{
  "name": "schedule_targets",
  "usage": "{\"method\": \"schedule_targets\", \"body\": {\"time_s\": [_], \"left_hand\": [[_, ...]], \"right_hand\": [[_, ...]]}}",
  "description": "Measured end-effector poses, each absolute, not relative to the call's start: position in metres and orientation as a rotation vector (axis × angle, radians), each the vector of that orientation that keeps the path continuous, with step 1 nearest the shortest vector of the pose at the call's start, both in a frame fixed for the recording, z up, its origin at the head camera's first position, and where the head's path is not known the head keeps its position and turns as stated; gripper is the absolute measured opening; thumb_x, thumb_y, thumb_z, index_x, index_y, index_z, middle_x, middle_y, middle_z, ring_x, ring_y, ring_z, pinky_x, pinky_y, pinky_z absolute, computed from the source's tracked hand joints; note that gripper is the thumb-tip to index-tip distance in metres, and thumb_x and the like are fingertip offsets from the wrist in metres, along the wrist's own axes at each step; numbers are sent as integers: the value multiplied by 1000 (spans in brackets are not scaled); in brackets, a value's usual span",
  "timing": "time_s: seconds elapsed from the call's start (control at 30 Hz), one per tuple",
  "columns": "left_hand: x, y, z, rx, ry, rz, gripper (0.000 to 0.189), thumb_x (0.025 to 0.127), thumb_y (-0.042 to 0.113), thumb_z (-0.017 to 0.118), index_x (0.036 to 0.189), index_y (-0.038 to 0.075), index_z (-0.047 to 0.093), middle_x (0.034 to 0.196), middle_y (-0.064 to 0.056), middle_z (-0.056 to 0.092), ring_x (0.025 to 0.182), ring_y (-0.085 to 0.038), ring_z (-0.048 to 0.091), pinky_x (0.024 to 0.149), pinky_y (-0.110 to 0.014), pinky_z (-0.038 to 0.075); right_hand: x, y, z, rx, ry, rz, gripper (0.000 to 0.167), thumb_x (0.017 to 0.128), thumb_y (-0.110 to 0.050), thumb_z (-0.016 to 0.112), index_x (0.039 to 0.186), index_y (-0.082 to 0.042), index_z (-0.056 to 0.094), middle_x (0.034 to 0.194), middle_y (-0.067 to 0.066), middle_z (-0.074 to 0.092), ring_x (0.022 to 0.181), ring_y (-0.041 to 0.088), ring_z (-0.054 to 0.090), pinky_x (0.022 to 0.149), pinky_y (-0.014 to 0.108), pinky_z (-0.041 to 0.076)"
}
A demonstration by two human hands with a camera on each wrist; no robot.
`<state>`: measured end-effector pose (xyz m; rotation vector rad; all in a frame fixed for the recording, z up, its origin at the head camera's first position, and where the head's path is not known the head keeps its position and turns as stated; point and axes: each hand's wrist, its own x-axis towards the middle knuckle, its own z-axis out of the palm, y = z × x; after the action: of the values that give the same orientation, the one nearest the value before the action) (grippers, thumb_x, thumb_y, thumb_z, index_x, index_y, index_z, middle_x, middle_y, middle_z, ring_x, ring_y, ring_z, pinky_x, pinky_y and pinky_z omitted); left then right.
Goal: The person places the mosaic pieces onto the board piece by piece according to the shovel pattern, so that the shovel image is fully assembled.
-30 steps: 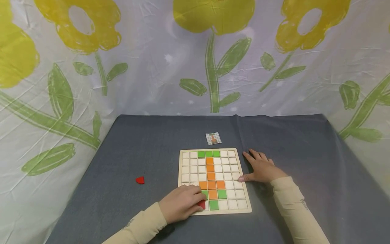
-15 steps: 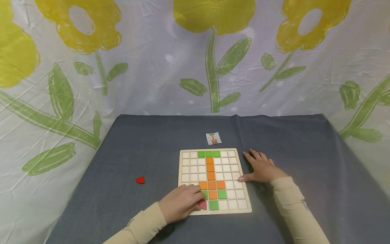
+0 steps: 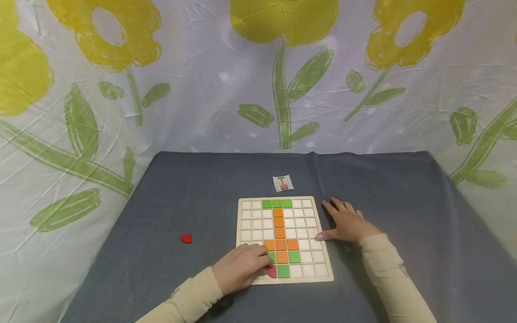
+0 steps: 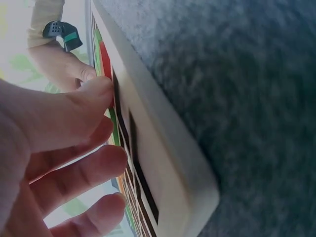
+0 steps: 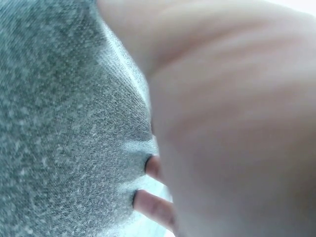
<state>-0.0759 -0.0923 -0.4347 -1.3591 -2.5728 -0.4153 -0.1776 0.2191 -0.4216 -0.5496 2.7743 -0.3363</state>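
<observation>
Toward the near edge of a wooden grid board (image 3: pixel 308 271), my left hand (image 3: pixel 242 268) pinches a red quarter-round tile (image 3: pixel 272 272) between thumb and fingers. The tile sits at a bottom-row cell, directly left of a green tile (image 3: pixel 283 271). In the left wrist view, the thumb (image 4: pixel 98 91) presses at the red tile's edge while the other fingers spread over the board. My right hand (image 3: pixel 345 224) rests on the cloth with fingers spread, its thumb on the board's right edge. Whether the red tile lies fully in its cell cannot be told.
Another red quarter-round tile (image 3: pixel 186 238) lies on the dark cloth (image 3: pixel 161 202) left of the board. Behind the board is a small pattern card (image 3: pixel 283 183). Orange tiles (image 3: pixel 280 244) and several green ones fill other cells. A flowered curtain (image 3: pixel 194 89) surrounds the table.
The red tile under my left fingers has turned and shifted slightly right, its rounded edge now showing near the green tile. My right hand has stayed in place.
</observation>
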Motion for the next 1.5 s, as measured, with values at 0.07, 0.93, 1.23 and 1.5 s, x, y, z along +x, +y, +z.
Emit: {"method": "schedule_targets", "body": {"time_s": [0.07,0.93,1.23,1.5], "left_hand": [[-76,-92,-435,-1361,-2566,-407,7,87,23,70,92,20,67,81,9,53,70,-4,50,63,-21,42],[-92,-182,-419,-876,-2696,-266,28,83,-2,70,104,16,68,89,4,58,75,-11,55,61,-30,46],[-87,-231,-417,-615,-2983,-198,59,64,-20,69,115,7,64,104,-8,58,92,-28,59,65,-44,49],[-86,-238,-425,-637,-2935,-242,41,73,-13,73,108,7,67,91,-4,57,76,-19,58,61,-35,49]], "right_hand": [[-178,219,-421,-550,2774,-334,111,70,-70,67,151,-6,26,154,27,20,137,49,22,100,69,26],[-180,219,-426,-497,2769,-305,115,68,-73,66,151,-7,25,154,26,19,137,50,21,101,71,24],[-180,218,-425,-505,2769,-298,113,69,-73,66,151,-7,25,155,26,18,137,49,21,101,71,24],[-180,218,-424,-503,2762,-308,113,69,-72,67,151,-7,25,155,26,18,137,50,20,101,70,23]]}}
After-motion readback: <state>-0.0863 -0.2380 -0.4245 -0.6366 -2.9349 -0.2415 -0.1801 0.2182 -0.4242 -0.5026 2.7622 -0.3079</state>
